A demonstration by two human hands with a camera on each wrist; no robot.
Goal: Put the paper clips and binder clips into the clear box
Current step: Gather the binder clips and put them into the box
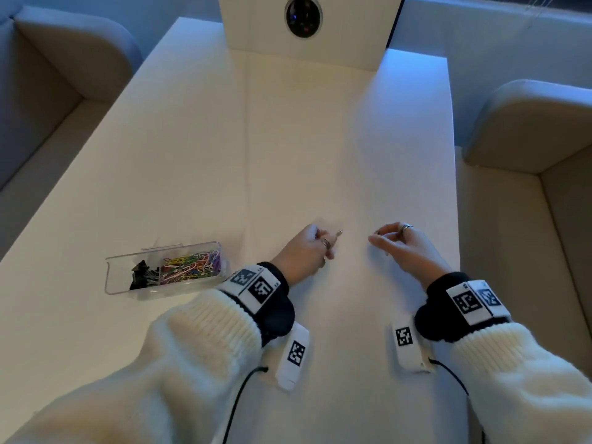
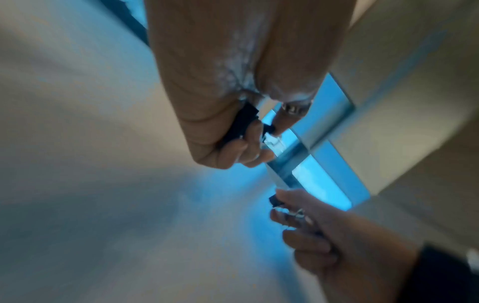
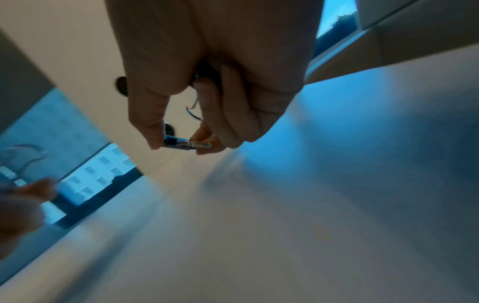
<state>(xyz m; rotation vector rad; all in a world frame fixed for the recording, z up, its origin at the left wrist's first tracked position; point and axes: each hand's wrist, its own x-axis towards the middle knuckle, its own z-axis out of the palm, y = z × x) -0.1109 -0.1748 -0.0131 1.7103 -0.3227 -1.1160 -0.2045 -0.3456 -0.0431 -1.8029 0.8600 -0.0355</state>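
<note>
The clear box point(image 1: 110, 277) stands on the table at the left, holding black binder clips point(image 1: 144, 277) and coloured paper clips point(image 1: 192, 265). To its right my left hand point(image 1: 304, 251) is curled, and a bit of metal sticks out past its fingers. In the left wrist view this hand point(image 2: 241, 147) grips black binder clips point(image 2: 243, 121). My right hand point(image 1: 400, 245) hovers a little further right, apart from the left. Its thumb and fingers point(image 3: 215, 127) pinch a binder clip point(image 3: 186, 143), and a wire handle shows under the palm.
The white table point(image 1: 320, 139) stretches ahead, with a seam running down its middle. A white housing with a dark round lens point(image 1: 303, 16) stands at the far end. Beige sofas flank the table on the left point(image 1: 48, 91) and right point(image 1: 528, 129).
</note>
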